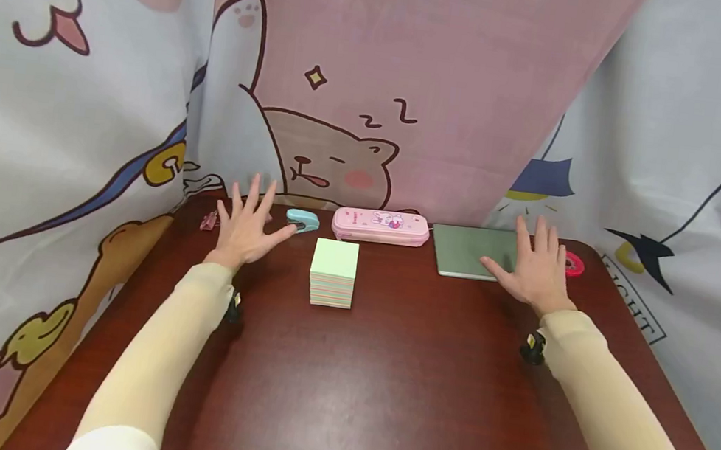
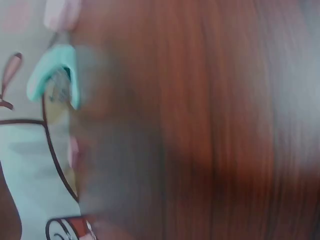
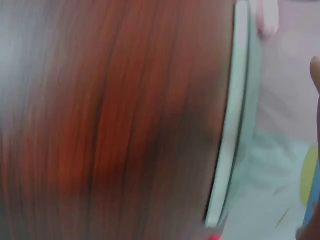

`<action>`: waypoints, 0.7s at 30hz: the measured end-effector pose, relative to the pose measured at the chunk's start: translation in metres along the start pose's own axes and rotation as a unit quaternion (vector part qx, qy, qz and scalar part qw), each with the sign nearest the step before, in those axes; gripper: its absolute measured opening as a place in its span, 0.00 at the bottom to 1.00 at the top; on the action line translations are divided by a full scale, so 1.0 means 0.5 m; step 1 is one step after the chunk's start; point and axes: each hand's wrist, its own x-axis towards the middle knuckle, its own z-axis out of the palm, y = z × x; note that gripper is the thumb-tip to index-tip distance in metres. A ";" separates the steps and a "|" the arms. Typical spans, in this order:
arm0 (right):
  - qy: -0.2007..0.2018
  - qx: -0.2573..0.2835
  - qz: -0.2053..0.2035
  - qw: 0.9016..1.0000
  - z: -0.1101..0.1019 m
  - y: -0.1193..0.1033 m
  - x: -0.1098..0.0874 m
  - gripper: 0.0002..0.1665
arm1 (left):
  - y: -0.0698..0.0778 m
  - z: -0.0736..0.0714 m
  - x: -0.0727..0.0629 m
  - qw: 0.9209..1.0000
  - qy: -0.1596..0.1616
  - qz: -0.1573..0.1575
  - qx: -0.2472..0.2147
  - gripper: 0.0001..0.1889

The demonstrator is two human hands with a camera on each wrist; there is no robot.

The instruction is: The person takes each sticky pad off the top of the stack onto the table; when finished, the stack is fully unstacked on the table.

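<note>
My left hand [image 1: 245,230] is spread with straight fingers over the far left of the table, holding nothing. Close to its thumb is a light-blue stapler [image 1: 303,220], which also shows in the left wrist view [image 2: 56,75]. A pink clip [image 1: 209,220] lies left of that hand. On the far right, my right hand [image 1: 534,271] is spread out too, its fingers straight and its grasp bare. It covers part of a green notebook [image 1: 467,250], whose pale page edge [image 3: 231,125] shows in the right wrist view. Whether the hand touches the notebook, I cannot tell.
A block of pastel sticky notes [image 1: 333,274] stands left of the table's middle. Behind it lies a pink pencil case [image 1: 382,227] with a rabbit picture. A red round object [image 1: 573,264] is partly hidden by the right hand. Printed curtains [image 1: 457,80] border the dark wooden table [image 1: 408,394].
</note>
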 end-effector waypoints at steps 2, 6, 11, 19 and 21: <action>-0.002 0.035 -0.026 0.999 0.002 -0.026 0.003 0.64 | 0.012 -0.002 -0.007 0.998 0.001 0.011 -0.057 0.56; -0.025 0.121 -0.090 0.988 0.000 -0.109 0.012 0.57 | 0.052 -0.005 -0.022 0.987 -0.001 0.048 -0.156 0.50; -0.060 0.175 -0.169 0.968 -0.001 -0.247 0.024 0.51 | 0.103 -0.006 -0.036 0.959 -0.033 0.117 -0.255 0.40; -0.091 0.227 -0.272 0.931 0.023 -0.436 0.032 0.48 | 0.142 0.005 -0.050 0.912 -0.116 0.167 -0.356 0.46; -0.093 0.241 -0.293 0.920 0.030 -0.466 0.036 0.48 | 0.144 0.006 -0.051 0.905 -0.119 0.172 -0.371 0.46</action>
